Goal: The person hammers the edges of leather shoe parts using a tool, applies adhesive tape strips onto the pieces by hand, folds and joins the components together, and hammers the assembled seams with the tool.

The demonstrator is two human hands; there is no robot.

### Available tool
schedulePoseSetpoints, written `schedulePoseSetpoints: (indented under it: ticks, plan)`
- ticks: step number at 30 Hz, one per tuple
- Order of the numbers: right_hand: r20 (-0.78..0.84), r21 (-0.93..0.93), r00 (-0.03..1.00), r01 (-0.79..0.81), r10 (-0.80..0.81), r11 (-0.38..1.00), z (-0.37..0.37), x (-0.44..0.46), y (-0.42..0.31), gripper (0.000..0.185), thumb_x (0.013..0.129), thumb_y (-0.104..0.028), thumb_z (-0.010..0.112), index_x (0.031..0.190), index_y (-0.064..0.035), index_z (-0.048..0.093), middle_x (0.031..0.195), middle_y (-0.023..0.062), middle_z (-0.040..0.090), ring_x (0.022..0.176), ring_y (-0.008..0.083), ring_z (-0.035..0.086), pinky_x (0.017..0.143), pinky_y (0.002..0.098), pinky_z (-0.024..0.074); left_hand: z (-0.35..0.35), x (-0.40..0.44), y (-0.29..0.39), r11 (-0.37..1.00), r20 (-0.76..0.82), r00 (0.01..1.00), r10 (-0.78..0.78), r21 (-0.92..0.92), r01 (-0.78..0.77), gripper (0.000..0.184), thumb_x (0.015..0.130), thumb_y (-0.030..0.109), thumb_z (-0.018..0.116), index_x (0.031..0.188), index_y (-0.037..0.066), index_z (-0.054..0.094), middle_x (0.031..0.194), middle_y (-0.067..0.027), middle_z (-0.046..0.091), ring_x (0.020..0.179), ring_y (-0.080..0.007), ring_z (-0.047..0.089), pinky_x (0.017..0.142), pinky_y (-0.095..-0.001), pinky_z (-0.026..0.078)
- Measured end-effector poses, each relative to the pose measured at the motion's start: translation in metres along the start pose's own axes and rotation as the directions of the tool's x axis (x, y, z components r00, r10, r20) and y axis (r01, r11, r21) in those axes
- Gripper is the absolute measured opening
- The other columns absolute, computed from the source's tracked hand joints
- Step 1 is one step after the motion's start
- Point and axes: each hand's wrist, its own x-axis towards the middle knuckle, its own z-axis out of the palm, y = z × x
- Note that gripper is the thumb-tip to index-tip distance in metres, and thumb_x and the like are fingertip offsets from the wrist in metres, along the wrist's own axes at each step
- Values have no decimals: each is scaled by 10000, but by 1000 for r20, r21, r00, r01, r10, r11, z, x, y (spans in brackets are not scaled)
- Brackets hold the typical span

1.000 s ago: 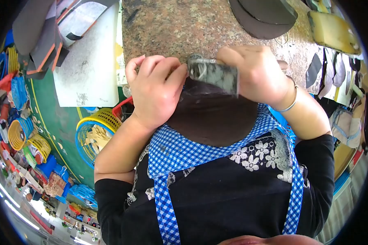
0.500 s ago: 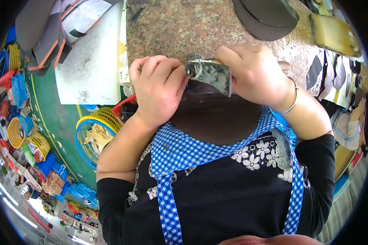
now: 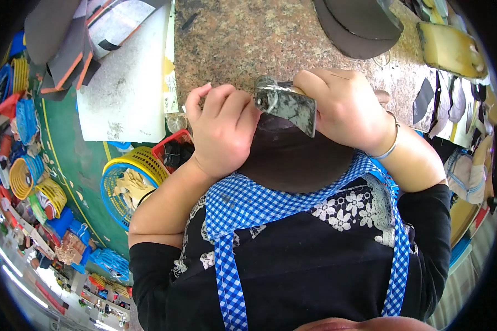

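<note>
A dark brown rounded sheet (image 3: 298,160) lies against my blue checked apron, its far edge at the stone slab's near edge. My left hand (image 3: 225,129) is closed on the sheet's left side, fingers bent over its far edge. My right hand (image 3: 342,107), with a bracelet at the wrist, is wrapped round the handle of a wide metal blade (image 3: 292,109). The blade is tilted over the sheet's far part, between my two hands, and its left end is close to my left fingertips. My right fingertips are partly hidden behind the tool.
The speckled stone slab (image 3: 232,44) lies in front. Dark curved pieces (image 3: 359,27) rest at its far right, beside a yellowish block (image 3: 450,49). At left are a white board (image 3: 124,83), stacked grey pieces (image 3: 66,63) and a blue basket (image 3: 109,193) holding pale scraps.
My left hand has shifted slightly right and toward me. The blade has turned a little, and my right hand has moved slightly with it. The sheet stays against the apron.
</note>
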Motion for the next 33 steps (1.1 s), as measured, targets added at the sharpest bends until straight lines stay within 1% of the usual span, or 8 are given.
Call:
schedulePoseSetpoints:
  ticks: [4, 7, 10, 14, 19, 21, 25, 33]
  plan:
    - [-102, 7, 995, -10, 10, 1000, -5, 5, -2, 276, 773, -228, 724, 849, -60, 519, 674, 93, 589, 614, 292, 634, 529, 390, 501, 3, -2, 0, 993, 3, 995, 100, 63, -100, 92, 695, 124, 700, 776, 89, 674, 861, -20, 604, 900, -214, 582, 927, -484, 363]
    - [44, -12, 999, 24, -24, 1000, -2, 3, -4, 276, 773, -232, 722, 839, -62, 515, 675, 87, 588, 617, 282, 637, 529, 388, 501, -1, -3, -1, 995, 45, 995, 88, 52, -90, 88, 688, 137, 713, 746, 102, 657, 841, -10, 599, 897, -210, 581, 912, -480, 358]
    - [-110, -62, 993, 27, -34, 998, -5, 8, 0, 268, 769, -224, 721, 841, -68, 515, 693, 81, 591, 626, 271, 639, 543, 377, 511, 4, -5, -3, 996, -116, 993, -13, 83, 22, 133, 664, 174, 732, 736, 118, 636, 777, 3, 575, 860, -211, 577, 870, -456, 349]
    - [-10, 39, 1000, 24, -24, 999, 1, -1, -7, 261, 761, -216, 726, 846, -71, 526, 700, 75, 591, 624, 262, 635, 535, 370, 508, -1, -6, -4, 997, -51, 998, -48, 57, 51, 236, 714, 218, 776, 664, 121, 567, 726, -3, 527, 777, -215, 558, 844, -450, 351]
    - [-334, -36, 941, -61, 46, 997, 11, -8, 8, 260, 735, -151, 743, 892, -69, 553, 723, 99, 594, 714, 324, 631, 647, 410, 503, 6, -4, -4, 1000, -111, 993, -26, 10, 28, 323, 644, 188, 817, 613, 121, 503, 724, -59, 540, 751, -242, 553, 787, -425, 370]
    - [-181, 125, 922, -324, 343, 938, 21, -22, 3, 270, 691, 2, 707, 921, -46, 574, 792, 129, 606, 746, 368, 606, 653, 432, 485, 7, -4, -11, 994, -36, 999, -13, -109, 9, 333, 620, 176, 845, 623, 115, 517, 727, -59, 544, 749, -242, 554, 742, -406, 400]
    - [-41, 346, 924, -343, 379, 873, -5, -33, 11, 259, 680, -25, 703, 902, -66, 576, 816, 153, 615, 826, 358, 635, 675, 435, 500, -9, 20, -26, 906, -76, 997, -12, -422, -21, 327, 617, 103, 855, 873, 55, 656, 863, -85, 600, 802, -268, 592, 742, -354, 477]
    - [-646, -93, 704, -456, 295, 885, -104, -28, 103, 268, 722, 47, 658, 945, -4, 519, 994, 135, 590, 929, 321, 591, 820, 329, 470, -83, 191, -143, 991, -274, 961, 38, 133, -1, 206, 885, 107, 650, 1077, 34, 668, 1051, -131, 676, 978, -279, 660, 849, -348, 519]
